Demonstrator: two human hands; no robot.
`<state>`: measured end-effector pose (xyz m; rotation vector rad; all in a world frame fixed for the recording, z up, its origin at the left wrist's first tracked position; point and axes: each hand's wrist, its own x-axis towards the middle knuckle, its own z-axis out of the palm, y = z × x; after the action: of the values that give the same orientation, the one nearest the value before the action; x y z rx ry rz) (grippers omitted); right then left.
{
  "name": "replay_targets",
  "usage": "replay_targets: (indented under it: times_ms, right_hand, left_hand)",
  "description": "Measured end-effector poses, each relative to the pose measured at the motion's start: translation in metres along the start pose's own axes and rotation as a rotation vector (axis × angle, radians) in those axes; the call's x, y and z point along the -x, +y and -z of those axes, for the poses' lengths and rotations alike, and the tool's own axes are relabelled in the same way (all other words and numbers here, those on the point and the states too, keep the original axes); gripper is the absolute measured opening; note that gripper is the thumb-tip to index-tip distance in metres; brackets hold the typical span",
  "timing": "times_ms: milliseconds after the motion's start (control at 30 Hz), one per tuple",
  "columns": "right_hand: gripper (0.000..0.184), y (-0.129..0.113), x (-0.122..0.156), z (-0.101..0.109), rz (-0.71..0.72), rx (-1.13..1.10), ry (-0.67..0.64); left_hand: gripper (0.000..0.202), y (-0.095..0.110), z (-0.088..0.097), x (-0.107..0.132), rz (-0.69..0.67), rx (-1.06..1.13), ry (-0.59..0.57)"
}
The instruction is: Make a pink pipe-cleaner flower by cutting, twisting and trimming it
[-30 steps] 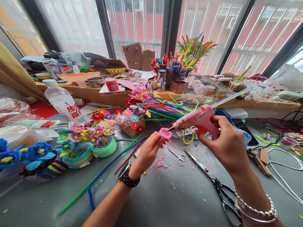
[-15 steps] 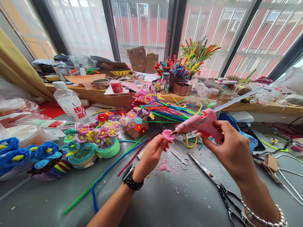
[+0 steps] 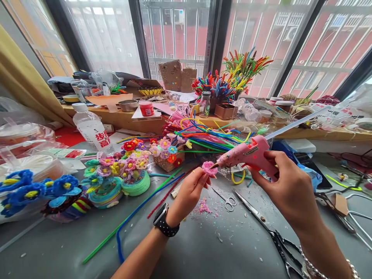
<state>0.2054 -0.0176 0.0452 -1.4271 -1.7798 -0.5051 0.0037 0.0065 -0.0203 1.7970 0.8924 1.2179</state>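
Observation:
My left hand (image 3: 190,193), with a black watch on the wrist, pinches a small pink pipe-cleaner flower (image 3: 209,168) above the grey table (image 3: 203,248). In my right hand (image 3: 286,188) is a pink hot glue gun (image 3: 250,155), gripped by its handle with a clear glue stick poking out of the back. The gun's nozzle touches the flower. Both hands are closed on what they hold.
Small scissors (image 3: 225,197) and large black-handled scissors (image 3: 270,228) lie under the hands. Finished pipe-cleaner flowers (image 3: 122,170) and blue flowers (image 3: 35,192) sit at left, a water bottle (image 3: 91,130) behind. Loose pipe cleaners (image 3: 203,133), jars and clutter fill the window ledge. Cables lie at right.
The view has shifted slightly, so everything sits a little lower and to the right. The glue gun's nozzle stays on the pink flower; both hands keep their grips.

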Motion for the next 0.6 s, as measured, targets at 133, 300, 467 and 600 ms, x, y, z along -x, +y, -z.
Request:
replay_targets:
  times_ms: [133,300,467,600]
  right_hand:
    - [0.027,-0.0010,0.0003,0.0007,0.002,0.010,0.010]
    - [0.027,-0.0008,0.0000,0.0013,0.003,0.015,0.011]
    - [0.024,-0.0014,0.0001,0.0010,0.014,0.013,0.017]
    - [0.025,0.0002,0.0004,-0.0002,0.029,0.031,0.020]
  left_hand:
    - [0.026,0.0054,0.0004,0.0004,0.011,-0.029,0.003]
    - [0.026,0.0078,0.0003,0.0002,0.016,-0.018,0.018]
    - [0.025,0.0065,-0.0004,0.0001,0.006,-0.039,0.010]
    - [0.025,0.0066,-0.0014,0.0000,0.006,-0.050,0.010]
